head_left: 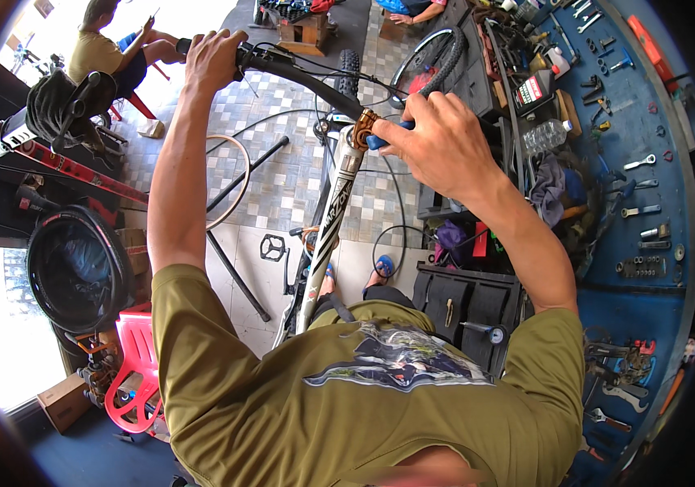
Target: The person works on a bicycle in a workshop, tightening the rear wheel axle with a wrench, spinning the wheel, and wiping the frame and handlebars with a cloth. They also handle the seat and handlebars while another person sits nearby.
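Observation:
A bicycle with a white frame (327, 219) with dark markings stands in front of me. My left hand (213, 61) is closed around the left end of its black handlebar (307, 79). At the bronze-coloured stem (364, 128), my right hand (441, 146) grips a blue-handled tool (377, 142). Only bits of blue show beside the fingers, and the tool's tip is hidden, so its exact kind is unclear. Black cables (356, 75) loop around the handlebar. The front tyre (349, 73) points away from me.
A dark work-stand leg (238, 276) crosses the floor left of the bicycle. At right are a blue tool board (640, 162), a plastic bottle (546, 136) and black drawers (469, 304). Tyres (79, 268) and a red chair (138, 365) stand left. A person (108, 53) sits far left.

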{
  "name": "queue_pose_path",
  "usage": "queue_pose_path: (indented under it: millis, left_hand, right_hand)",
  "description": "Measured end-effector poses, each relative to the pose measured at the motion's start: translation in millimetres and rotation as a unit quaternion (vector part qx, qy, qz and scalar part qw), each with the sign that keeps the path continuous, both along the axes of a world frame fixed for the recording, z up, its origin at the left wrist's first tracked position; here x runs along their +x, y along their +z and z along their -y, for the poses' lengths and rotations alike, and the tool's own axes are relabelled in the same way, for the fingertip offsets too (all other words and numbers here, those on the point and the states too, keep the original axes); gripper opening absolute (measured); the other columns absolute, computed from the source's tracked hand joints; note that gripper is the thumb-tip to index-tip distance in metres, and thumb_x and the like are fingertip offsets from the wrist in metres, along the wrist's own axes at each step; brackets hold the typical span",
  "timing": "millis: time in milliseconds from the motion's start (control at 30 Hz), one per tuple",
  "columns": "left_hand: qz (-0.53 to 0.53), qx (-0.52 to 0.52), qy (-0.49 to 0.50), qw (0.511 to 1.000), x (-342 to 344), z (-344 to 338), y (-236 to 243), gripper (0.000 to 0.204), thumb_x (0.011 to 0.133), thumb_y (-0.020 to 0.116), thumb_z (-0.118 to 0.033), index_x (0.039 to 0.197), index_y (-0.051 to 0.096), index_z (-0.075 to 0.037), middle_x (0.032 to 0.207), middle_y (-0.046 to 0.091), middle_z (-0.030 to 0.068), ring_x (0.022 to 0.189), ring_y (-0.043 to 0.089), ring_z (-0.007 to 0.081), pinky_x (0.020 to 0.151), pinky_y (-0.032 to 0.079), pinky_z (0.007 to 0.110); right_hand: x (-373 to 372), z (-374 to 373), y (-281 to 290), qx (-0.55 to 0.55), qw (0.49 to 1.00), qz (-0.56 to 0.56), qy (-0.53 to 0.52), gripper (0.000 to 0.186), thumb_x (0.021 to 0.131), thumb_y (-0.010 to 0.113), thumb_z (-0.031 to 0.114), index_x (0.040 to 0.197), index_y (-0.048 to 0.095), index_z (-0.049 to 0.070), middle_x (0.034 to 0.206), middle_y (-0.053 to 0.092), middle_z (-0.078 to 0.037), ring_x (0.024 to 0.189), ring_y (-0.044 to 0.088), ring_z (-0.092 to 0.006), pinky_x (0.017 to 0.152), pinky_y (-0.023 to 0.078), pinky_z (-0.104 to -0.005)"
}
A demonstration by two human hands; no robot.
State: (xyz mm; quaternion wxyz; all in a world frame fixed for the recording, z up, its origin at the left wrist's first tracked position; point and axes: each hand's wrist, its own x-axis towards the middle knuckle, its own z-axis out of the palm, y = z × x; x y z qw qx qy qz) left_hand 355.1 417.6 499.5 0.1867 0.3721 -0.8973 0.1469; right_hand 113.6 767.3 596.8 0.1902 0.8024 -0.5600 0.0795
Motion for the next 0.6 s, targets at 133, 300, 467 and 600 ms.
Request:
queue_pose_path:
  millis: [133,300,467,600]
  left_hand:
    - [0.007,0.004,0.001,1.0,-4.5,-1.9,1.0,0.046,0.084,0.075,-0.006,0.126,0.07,-0.023,0.12,0.073,0.004,0.116,0.067,0.0283,0.105,0.044,0.047]
    - [-0.015,-0.049,-0.029,0.998,-0.3,3.9,-2.9,0.045,0.081,0.081,-0.014,0.124,0.071,-0.024,0.108,0.073,0.0067,0.112,0.069,0.0276,0.102,0.045,0.046]
    - [-0.025,-0.035,-0.035,0.998,10.5,5.8,-6.0,0.048,0.081,0.08,-0.012,0.126,0.069,-0.024,0.109,0.073,0.0069,0.116,0.067,0.0274,0.102,0.044,0.046]
    - [-0.042,-0.048,-0.042,0.997,7.0,2.3,-7.5,0.052,0.082,0.077,-0.009,0.132,0.067,-0.023,0.117,0.071,0.0093,0.119,0.066,0.0302,0.103,0.044,0.047]
  right_hand:
    - [1.5,-1.6,-6.0,-0.004,0.999,0.037,-0.014,0.022,0.088,0.079,0.025,0.109,0.08,0.02,0.09,0.061,-0.008,0.089,0.064,-0.0259,0.078,0.054,-0.0407]
    - [-10.6,3.8,7.1,-0.072,0.99,0.024,0.122,0.02,0.089,0.08,0.028,0.106,0.077,0.018,0.093,0.062,-0.007,0.093,0.064,-0.0269,0.076,0.054,-0.0392]
    - [-41.7,-22.2,16.8,-0.179,0.957,0.228,0.002,0.026,0.094,0.079,0.029,0.111,0.07,0.011,0.099,0.066,-0.01,0.09,0.066,-0.0311,0.077,0.054,-0.0409]
    - [-121.3,-68.1,-50.0,-0.176,0.895,0.326,-0.248,0.032,0.103,0.068,0.031,0.12,0.063,0.004,0.104,0.069,-0.018,0.095,0.067,-0.0392,0.082,0.054,-0.046]
